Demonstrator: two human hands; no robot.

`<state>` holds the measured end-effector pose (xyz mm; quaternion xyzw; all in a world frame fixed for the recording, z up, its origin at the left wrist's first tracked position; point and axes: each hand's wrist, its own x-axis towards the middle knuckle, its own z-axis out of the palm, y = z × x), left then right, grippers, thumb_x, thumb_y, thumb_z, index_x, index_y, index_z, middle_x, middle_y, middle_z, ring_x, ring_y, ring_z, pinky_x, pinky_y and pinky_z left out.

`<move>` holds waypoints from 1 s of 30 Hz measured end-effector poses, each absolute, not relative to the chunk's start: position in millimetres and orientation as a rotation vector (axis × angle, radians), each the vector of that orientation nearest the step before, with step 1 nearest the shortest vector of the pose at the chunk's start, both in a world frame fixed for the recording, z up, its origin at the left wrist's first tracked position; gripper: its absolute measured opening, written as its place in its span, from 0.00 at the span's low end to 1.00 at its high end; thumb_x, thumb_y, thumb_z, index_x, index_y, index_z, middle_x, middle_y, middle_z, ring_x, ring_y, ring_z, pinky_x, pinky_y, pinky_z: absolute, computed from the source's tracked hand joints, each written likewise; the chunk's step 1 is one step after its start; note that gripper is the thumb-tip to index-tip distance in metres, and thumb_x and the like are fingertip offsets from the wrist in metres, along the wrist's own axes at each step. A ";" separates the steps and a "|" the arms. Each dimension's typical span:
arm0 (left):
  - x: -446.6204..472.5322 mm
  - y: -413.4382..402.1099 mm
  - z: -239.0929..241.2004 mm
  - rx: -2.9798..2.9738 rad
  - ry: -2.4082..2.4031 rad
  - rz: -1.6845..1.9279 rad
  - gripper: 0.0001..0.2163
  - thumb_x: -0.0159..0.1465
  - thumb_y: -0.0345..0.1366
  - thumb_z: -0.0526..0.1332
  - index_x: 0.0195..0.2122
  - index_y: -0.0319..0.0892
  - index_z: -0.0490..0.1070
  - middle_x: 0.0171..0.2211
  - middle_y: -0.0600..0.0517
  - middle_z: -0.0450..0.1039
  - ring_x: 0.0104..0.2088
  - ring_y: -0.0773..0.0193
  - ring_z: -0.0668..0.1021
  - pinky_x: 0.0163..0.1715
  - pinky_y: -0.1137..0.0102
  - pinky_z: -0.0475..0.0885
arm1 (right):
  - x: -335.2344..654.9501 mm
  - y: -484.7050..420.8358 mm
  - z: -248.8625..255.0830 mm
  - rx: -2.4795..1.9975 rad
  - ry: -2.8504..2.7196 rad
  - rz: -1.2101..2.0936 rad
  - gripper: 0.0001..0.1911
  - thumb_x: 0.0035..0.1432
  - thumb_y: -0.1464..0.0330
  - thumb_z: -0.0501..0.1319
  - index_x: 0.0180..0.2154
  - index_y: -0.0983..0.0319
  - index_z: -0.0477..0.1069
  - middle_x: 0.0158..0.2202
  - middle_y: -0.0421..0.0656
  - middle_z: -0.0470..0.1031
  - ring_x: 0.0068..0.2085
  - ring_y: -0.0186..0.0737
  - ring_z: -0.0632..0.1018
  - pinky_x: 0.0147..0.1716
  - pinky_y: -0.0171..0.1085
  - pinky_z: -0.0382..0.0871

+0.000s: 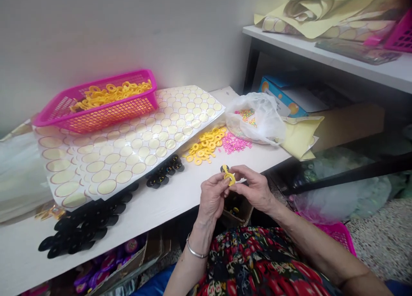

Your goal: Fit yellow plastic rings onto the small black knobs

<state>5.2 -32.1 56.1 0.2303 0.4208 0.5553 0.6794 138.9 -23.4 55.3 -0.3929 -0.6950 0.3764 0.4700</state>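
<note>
Just beyond the table's front edge, both hands meet at a small yellow plastic ring piece (230, 179) with a short stem. My left hand (212, 196) pinches it between thumb and fingers. A black round part (222, 169) shows behind the stem, partly hidden by my left fingers. My right hand (255, 189) is closed about the ring's right side with thumb and index finger. Nearest on the table lie a loose heap of yellow ring pieces (206, 145) and a pile of tiny pink beads (234, 142).
Rows of black caps (80, 227) stand along the table (151, 221). Sticker sheets (135, 152) lie under a pink basket (106, 120) of yellow rings. A plastic bag (270, 120) holds coloured beads. A cardboard box (246, 214) sits below my hands; a shelf (322, 55) stands right.
</note>
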 end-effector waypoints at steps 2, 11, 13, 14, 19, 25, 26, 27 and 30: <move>5.6 -36.8 51.5 0.488 0.885 1.189 0.11 0.45 0.33 0.69 0.29 0.35 0.75 0.20 0.55 0.70 0.15 0.79 0.63 0.15 0.80 0.56 | 140.4 -29.6 51.4 -0.949 -1.572 1.185 0.15 0.54 0.65 0.61 0.45 0.59 0.70 0.41 0.44 0.72 0.39 0.37 0.73 0.40 0.38 0.69; 8.2 -40.7 36.0 0.251 0.770 1.051 0.08 0.41 0.27 0.68 0.22 0.33 0.71 0.16 0.56 0.65 0.14 0.80 0.63 0.14 0.82 0.57 | 136.6 -30.8 44.8 -0.922 -1.348 1.509 0.16 0.47 0.67 0.66 0.41 0.59 0.73 0.40 0.42 0.73 0.39 0.37 0.74 0.40 0.38 0.68; 6.7 -39.1 36.0 0.233 0.783 1.047 0.08 0.41 0.26 0.68 0.24 0.33 0.71 0.18 0.55 0.67 0.15 0.80 0.65 0.16 0.82 0.60 | 134.0 -26.3 46.7 -0.928 -1.268 1.585 0.15 0.45 0.67 0.67 0.38 0.59 0.73 0.34 0.40 0.73 0.34 0.35 0.74 0.35 0.36 0.69; 6.1 -38.3 36.2 0.228 0.789 1.049 0.09 0.41 0.26 0.68 0.25 0.33 0.71 0.19 0.55 0.68 0.16 0.80 0.66 0.17 0.82 0.61 | 133.0 -23.8 47.4 -0.931 -1.249 1.603 0.14 0.44 0.66 0.67 0.36 0.60 0.72 0.33 0.39 0.73 0.33 0.35 0.74 0.33 0.36 0.69; 4.3 -33.5 37.7 0.215 0.817 1.124 0.10 0.42 0.27 0.67 0.27 0.34 0.72 0.21 0.54 0.69 0.19 0.77 0.68 0.18 0.81 0.62 | 131.2 -7.4 46.6 -1.075 -1.440 1.319 0.17 0.43 0.66 0.68 0.37 0.61 0.70 0.34 0.41 0.72 0.37 0.37 0.72 0.39 0.38 0.67; -0.1 -22.7 36.4 0.296 1.114 1.391 0.09 0.44 0.31 0.66 0.27 0.34 0.72 0.20 0.52 0.71 0.17 0.76 0.67 0.16 0.79 0.58 | 130.4 20.6 37.8 -1.185 -1.986 0.625 0.15 0.48 0.71 0.61 0.41 0.62 0.68 0.37 0.45 0.72 0.40 0.42 0.68 0.41 0.40 0.64; -0.8 -20.8 34.9 0.312 1.153 1.408 0.09 0.44 0.32 0.67 0.27 0.34 0.72 0.20 0.52 0.71 0.17 0.76 0.67 0.16 0.79 0.58 | 129.5 23.7 36.4 -1.189 -2.060 0.588 0.15 0.49 0.72 0.60 0.42 0.62 0.68 0.36 0.46 0.72 0.39 0.43 0.68 0.40 0.40 0.63; -1.4 -18.9 32.9 0.331 1.190 1.416 0.10 0.45 0.33 0.67 0.27 0.33 0.72 0.20 0.52 0.71 0.17 0.76 0.67 0.16 0.79 0.58 | 128.3 25.8 35.3 -1.198 -2.122 0.560 0.15 0.49 0.72 0.59 0.42 0.63 0.68 0.36 0.46 0.71 0.39 0.43 0.67 0.39 0.40 0.63; -2.1 -13.4 24.5 0.407 1.289 1.425 0.11 0.45 0.35 0.67 0.28 0.33 0.73 0.20 0.52 0.71 0.17 0.75 0.68 0.18 0.78 0.60 | 123.7 27.9 35.2 -1.238 -2.244 0.496 0.16 0.50 0.73 0.57 0.44 0.64 0.67 0.36 0.47 0.71 0.39 0.44 0.66 0.38 0.40 0.63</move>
